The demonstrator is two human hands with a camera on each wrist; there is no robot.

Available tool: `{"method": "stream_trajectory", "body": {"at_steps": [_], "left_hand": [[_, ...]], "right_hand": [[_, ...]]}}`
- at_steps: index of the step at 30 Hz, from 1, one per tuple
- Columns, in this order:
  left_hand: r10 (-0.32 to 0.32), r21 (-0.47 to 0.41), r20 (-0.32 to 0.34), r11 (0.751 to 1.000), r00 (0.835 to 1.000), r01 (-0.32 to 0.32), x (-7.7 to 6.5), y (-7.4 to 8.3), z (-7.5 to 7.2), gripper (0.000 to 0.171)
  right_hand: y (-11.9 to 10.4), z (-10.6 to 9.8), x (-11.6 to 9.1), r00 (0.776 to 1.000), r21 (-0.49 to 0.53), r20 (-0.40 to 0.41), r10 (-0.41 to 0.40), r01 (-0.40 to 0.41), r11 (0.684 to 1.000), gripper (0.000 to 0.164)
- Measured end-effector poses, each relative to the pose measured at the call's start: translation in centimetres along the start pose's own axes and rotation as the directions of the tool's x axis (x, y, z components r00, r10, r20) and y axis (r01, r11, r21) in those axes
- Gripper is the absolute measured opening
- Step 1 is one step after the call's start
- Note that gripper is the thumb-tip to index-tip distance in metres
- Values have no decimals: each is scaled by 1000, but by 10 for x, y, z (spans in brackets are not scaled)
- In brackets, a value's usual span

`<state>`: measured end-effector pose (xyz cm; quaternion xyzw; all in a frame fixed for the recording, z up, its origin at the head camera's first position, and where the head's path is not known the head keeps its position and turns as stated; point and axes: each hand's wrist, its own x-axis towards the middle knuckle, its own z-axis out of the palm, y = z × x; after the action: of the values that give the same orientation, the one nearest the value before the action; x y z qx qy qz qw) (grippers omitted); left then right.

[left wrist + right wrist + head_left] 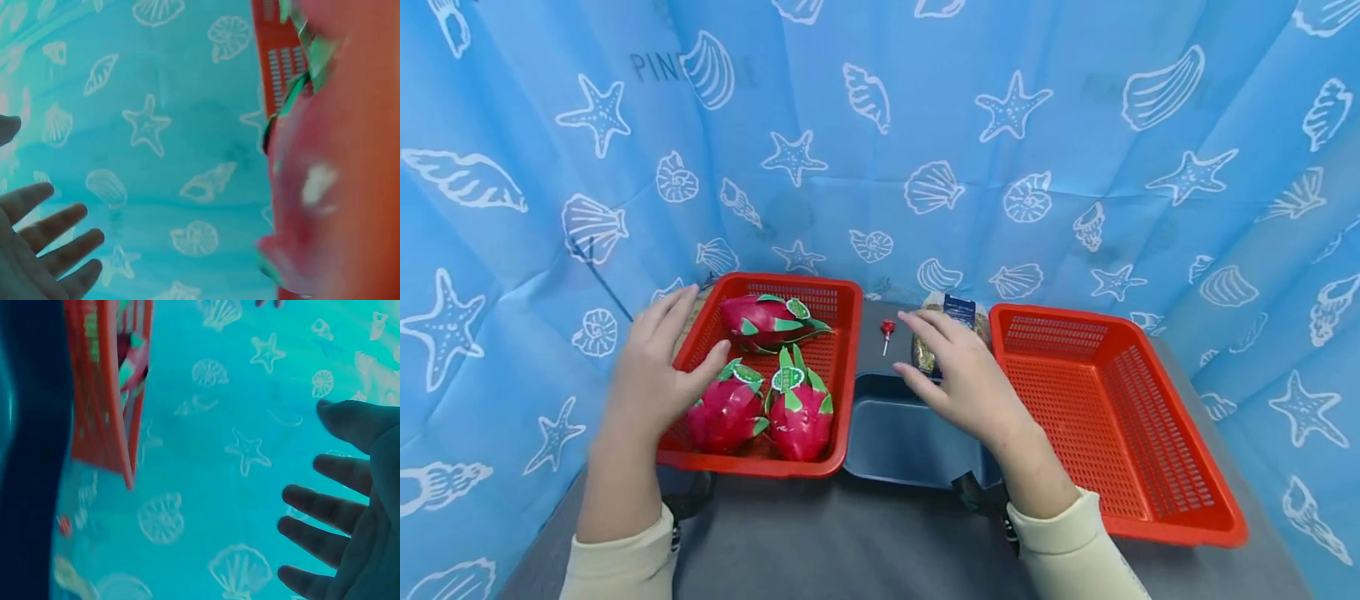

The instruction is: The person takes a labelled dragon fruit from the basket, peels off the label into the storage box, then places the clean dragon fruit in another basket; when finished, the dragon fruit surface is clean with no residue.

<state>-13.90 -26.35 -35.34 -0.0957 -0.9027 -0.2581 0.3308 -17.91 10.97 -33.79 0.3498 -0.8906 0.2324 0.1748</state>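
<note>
My left hand (658, 362) is held over the left side of a red basket (852, 367), its fingers extended and holding nothing. Inside that basket lie three dragon fruits with green leaf tips and round labels: one at the back (760, 321), one at front left (722, 417) and one at front right (801, 425). Above a dark rectangular tray (895, 429) my right hand (966, 379) hovers, fingers spread and nothing in them. Both wrist views show the palms bare, with the left fingers (56, 237) and right fingers (325, 512) apart.
A second red basket (1075, 408) stands at the right. Behind the tray are a red lollipop (887, 329) and a clear bag with a dark blue label (962, 312), partly hidden by the right hand. A blue seashell-patterned curtain (865, 150) surrounds the grey table (850, 542).
</note>
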Motion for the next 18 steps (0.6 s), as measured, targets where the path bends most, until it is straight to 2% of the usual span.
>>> {"method": "stream_trajectory", "body": {"at_steps": [4, 7, 10, 14, 18], "left_hand": [[-42, -38, -47, 998, 998, 40, -29, 2, 5, 79], [-55, -61, -50, 997, 997, 52, -46, 1, 9, 83], [-97, -52, -59, 994, 994, 94, -64, -4, 10, 87], [-202, -27, -70, 979, 977, 201, -89, -12, 10, 87], [-287, -18, -68, 958, 956, 286, -109, -24, 10, 83]], "right_hand": [[-12, 24, -5, 999, 100, 45, 22, -27, 995, 58], [-18, 41, -8, 997, 154, 65, 30, -40, 987, 56], [-23, 57, -7, 996, 192, 92, 13, -30, 981, 54], [-30, 77, 0, 987, 217, 158, -39, 4, 976, 53], [-34, 98, 12, 967, 190, 229, -110, 67, 979, 52]]}}
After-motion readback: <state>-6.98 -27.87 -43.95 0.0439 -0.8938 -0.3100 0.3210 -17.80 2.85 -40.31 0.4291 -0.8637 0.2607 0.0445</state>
